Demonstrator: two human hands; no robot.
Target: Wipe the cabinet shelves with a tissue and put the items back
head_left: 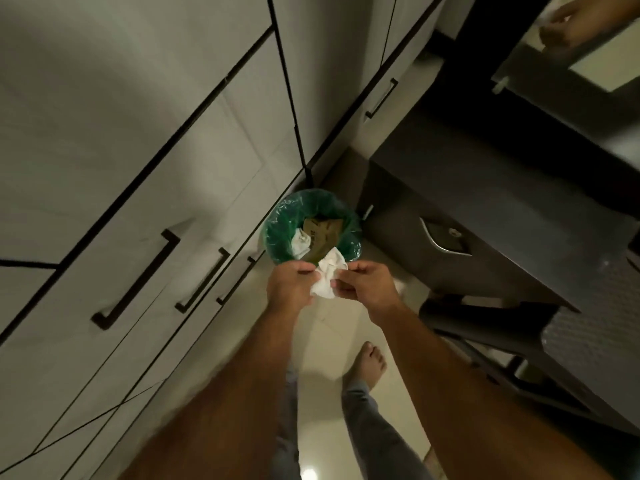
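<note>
A crumpled white tissue (pixel 328 276) is held between both hands just above the near rim of a bin. My left hand (pixel 292 285) grips its left side and my right hand (pixel 367 280) pinches its right side. The bin, lined with a green bag (pixel 277 233), stands on the floor below the hands in a corner. Brown paper (pixel 323 233) and another white tissue (pixel 300 244) lie inside it.
Grey cabinet fronts with black bar handles (pixel 136 278) run along the left. A dark cabinet with a curved metal handle (pixel 445 237) stands to the right of the bin. My bare foot (pixel 369 363) is on the pale tiled floor (pixel 332 341).
</note>
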